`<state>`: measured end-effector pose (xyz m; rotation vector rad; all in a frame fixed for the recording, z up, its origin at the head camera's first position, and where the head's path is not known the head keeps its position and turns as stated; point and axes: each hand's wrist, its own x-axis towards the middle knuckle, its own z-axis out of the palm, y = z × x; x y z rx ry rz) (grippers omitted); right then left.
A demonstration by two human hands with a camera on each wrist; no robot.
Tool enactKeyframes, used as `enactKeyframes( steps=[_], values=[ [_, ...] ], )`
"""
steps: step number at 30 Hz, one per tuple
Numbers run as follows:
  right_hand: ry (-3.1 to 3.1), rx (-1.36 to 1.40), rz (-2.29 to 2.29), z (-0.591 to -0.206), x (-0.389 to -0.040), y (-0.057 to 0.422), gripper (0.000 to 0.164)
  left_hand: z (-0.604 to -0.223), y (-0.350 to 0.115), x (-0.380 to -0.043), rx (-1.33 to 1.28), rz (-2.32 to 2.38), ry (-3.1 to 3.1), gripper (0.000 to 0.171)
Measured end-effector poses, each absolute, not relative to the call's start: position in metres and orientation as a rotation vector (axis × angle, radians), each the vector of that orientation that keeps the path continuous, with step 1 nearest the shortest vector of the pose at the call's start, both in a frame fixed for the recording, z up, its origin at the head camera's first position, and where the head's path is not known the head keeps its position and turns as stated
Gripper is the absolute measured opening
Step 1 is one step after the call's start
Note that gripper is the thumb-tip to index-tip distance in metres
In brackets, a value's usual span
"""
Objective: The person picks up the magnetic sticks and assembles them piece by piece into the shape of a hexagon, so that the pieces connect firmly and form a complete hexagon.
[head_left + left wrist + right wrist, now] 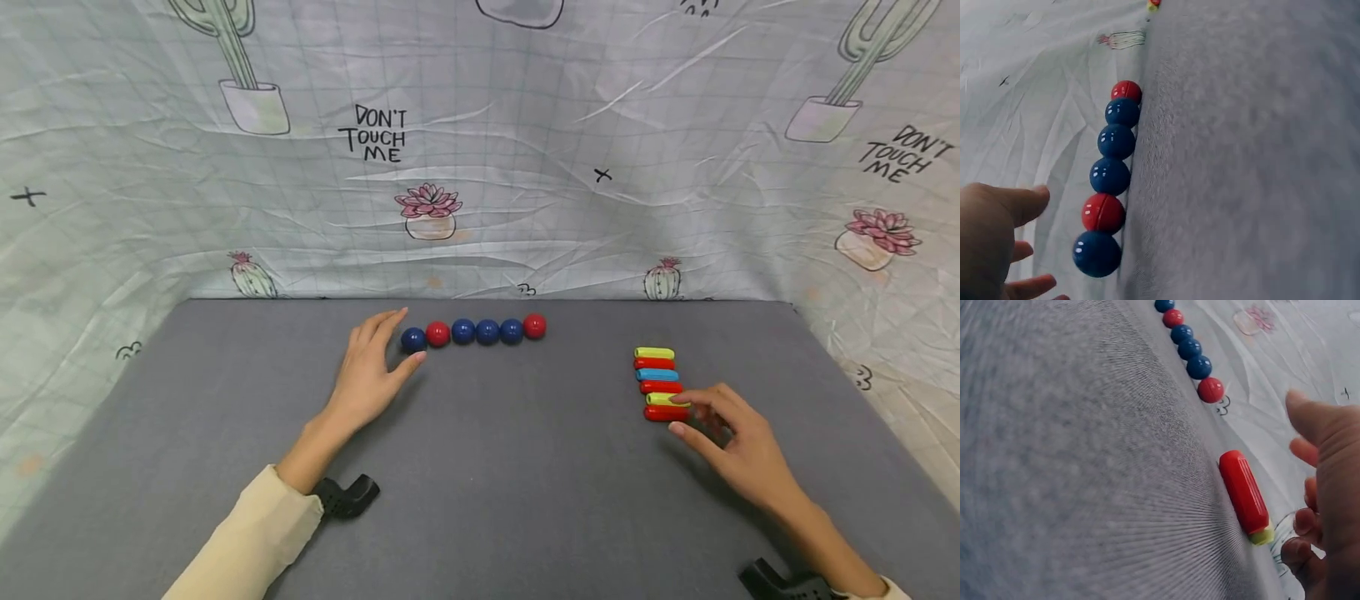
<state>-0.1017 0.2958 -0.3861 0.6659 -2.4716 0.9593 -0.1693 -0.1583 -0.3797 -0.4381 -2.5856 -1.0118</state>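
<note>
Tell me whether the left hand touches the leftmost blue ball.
Apart: the left wrist view shows the backdrop between the fingers and the leftmost blue ball.

A cactus-printed cloth (517,125) hangs behind a grey tabletop (510,500).

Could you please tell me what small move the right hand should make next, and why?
I would probably ease the right hand back from the column of sticks: they lie side by side, its fingers grip none, and in the head view a fingertip overlaps the nearer yellow stick, so a brush might skew it.
</note>
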Motion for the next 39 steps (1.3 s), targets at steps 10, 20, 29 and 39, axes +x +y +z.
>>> enactKeyframes(
  steps=[10,20,29,39],
  values=[
    [-2.516,0.582,1.062,-0.399,-0.103,0.304,0.034,-0.407,-0.163,-0.179,-0.496,-1.081,-2.505,0.056],
    [-2.557,0.467,0.953,-0.408,-0.109,0.308,0.027,-0.408,-0.164,-0.178,-0.531,-1.066,-2.485,0.049],
    [-2.563,0.457,0.925,-0.407,-0.112,0.310,0.028,-0.409,-0.163,-0.178,-0.549,-1.057,-2.445,0.049],
    [-2.604,0.424,0.921,-0.408,-0.111,0.310,0.027,-0.411,-0.163,-0.179,-0.544,-1.021,-2.409,0.041]
  ],
)
